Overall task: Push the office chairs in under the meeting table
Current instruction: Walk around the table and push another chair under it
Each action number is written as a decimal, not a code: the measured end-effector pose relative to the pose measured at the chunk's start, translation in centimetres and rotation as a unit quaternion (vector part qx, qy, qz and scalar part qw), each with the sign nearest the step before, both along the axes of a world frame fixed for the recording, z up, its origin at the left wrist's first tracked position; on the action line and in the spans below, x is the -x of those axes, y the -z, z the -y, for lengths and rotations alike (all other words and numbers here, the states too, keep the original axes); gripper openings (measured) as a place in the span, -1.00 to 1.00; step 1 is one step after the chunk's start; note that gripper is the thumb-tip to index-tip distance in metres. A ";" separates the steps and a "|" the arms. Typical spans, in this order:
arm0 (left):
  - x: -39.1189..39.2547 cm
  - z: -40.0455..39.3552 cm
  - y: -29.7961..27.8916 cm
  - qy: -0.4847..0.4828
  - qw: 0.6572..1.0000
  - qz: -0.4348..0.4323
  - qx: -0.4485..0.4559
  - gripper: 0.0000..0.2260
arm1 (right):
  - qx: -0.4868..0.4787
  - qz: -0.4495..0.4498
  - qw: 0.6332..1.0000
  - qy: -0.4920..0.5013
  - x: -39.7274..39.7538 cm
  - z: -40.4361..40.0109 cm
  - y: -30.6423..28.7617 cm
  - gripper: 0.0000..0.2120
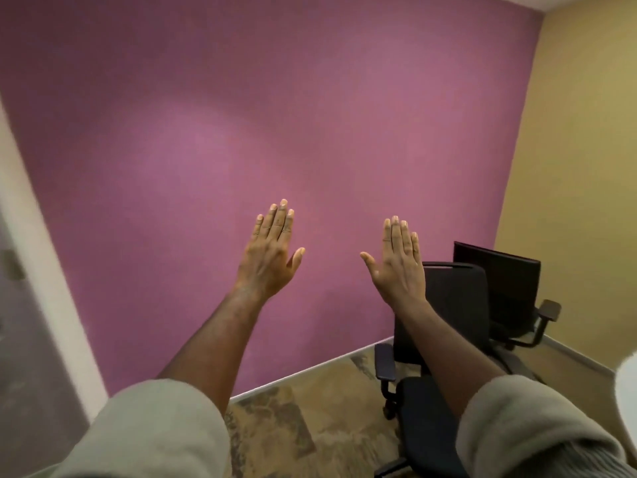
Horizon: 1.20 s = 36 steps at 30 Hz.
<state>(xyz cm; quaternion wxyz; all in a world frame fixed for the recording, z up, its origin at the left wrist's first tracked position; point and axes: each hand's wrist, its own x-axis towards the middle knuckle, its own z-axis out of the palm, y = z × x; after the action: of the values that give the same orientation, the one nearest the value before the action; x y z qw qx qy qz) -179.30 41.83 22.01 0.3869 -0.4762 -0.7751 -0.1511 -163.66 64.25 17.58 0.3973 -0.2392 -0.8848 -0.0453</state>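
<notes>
My left hand (272, 251) and my right hand (398, 262) are raised flat in front of a purple wall, backs toward me, fingers straight and thumbs out, holding nothing. Two black office chairs stand at the lower right. The nearer chair (451, 305) has its backrest just right of my right hand, and my right forearm crosses its seat. The farther chair (499, 284) stands behind it in the corner. Neither hand touches a chair. No meeting table shows in this view.
The purple wall (241, 132) fills most of the view and meets a tan wall (579, 167) at the right. A pale door frame (44, 288) runs down the left. Patterned brown carpet (310, 415) lies below. A white object (627, 384) sits at the right edge.
</notes>
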 end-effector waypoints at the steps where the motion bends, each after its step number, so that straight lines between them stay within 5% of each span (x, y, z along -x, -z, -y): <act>1: 2.0 -1.9 0.5 0.018 1.000 -0.003 0.003 -0.34 | 0.005 -0.001 1.000 0.012 1.6 -1.3 0.6 -0.21; 27: 39.5 -62.3 10.1 0.301 0.937 -0.043 0.173 -0.33 | 0.088 0.054 0.938 0.332 32.3 -46.1 10.2 -0.22; 32: 43.7 -73.5 12.9 0.385 0.892 -0.071 0.226 -0.31 | 0.127 0.051 0.896 0.422 36.2 -53.5 13.3 -0.23; 36: 44.5 -81.3 14.1 0.504 0.804 -0.136 0.284 -0.30 | 0.172 0.021 0.857 0.485 38.8 -56.8 15.5 -0.22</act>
<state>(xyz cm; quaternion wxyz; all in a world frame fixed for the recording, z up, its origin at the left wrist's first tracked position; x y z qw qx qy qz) -223.77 123.09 7.87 0.2051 -0.9041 -0.3735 -0.0316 -202.46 121.06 2.04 0.2588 -0.7018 -0.6584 -0.0842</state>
